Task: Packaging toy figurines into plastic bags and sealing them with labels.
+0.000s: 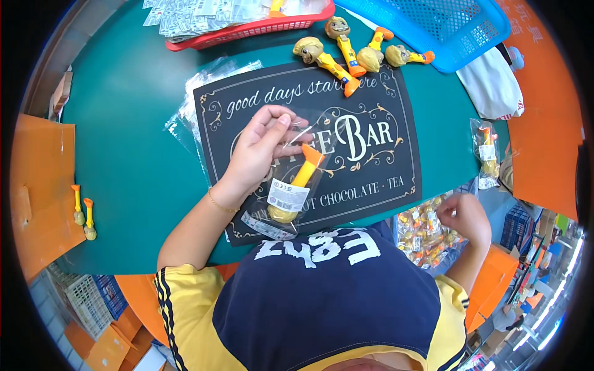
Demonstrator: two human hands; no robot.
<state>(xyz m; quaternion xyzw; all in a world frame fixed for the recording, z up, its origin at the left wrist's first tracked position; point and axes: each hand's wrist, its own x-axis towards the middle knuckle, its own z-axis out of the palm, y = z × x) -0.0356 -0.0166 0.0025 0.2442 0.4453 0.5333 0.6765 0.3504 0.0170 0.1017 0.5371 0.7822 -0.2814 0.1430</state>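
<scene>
My left hand (263, 145) pinches the top of a clear plastic bag (291, 188) lying on a black printed mat (365, 179). Inside the bag sits a yellow toy with an orange handle (301, 179), and a white label is stuck on the bag's front. My right hand (465, 213) is off the table's right edge, fingers curled, above a pile of bagged toys (424, 232); whether it holds something small I cannot tell. Several unbagged toys (346, 52) lie at the mat's far edge.
A red basket of labels (247, 28) and a blue basket (445, 25) stand at the back of the teal table (124, 123). Empty clear bags (192, 111) lie left of the mat. One bagged toy (487, 151) lies right, two loose toys (83, 210) left.
</scene>
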